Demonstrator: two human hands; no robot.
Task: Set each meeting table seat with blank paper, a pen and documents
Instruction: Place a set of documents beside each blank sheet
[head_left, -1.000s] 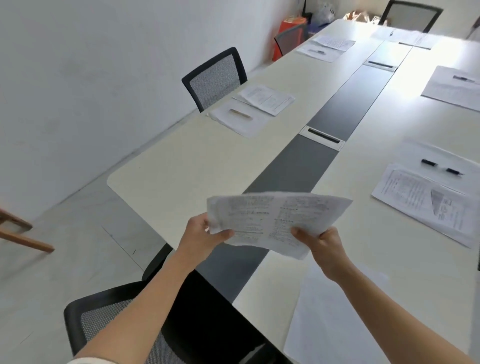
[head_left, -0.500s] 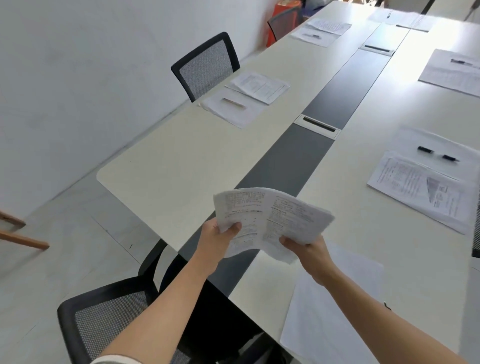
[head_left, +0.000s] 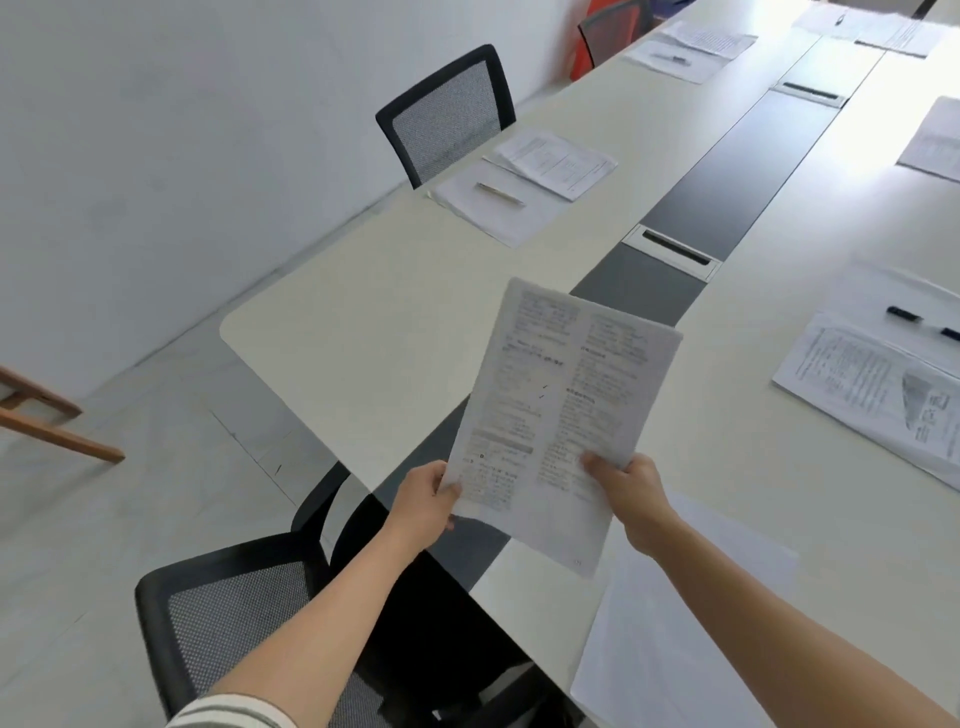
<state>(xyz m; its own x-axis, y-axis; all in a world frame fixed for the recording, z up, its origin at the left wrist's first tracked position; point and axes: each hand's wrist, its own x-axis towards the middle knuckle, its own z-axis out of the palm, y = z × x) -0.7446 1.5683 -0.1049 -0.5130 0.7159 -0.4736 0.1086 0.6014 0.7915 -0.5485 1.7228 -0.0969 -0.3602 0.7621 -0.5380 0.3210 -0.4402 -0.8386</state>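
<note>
Nearest me, a black mesh chair (head_left: 218, 613) stands at the table's end. A blank sheet (head_left: 675, 649) lies flat on the pale table (head_left: 363, 338) under the right forearm. Both hands hold one printed document (head_left: 561, 415) in the air over the near edge. The left hand (head_left: 423, 501) pinches its lower left edge, and the right hand (head_left: 631, 491) grips the lower right, thumb on the page. Beyond, a dark centre strip (head_left: 727, 171) carries a cable slot (head_left: 672, 247). A second mesh chair (head_left: 447, 111) faces the left-side papers (head_left: 558, 162) and a silver pen (head_left: 500, 194). I see right-side papers (head_left: 872, 395) near a dark pen (head_left: 904, 313). White wall, pale floor.
</note>
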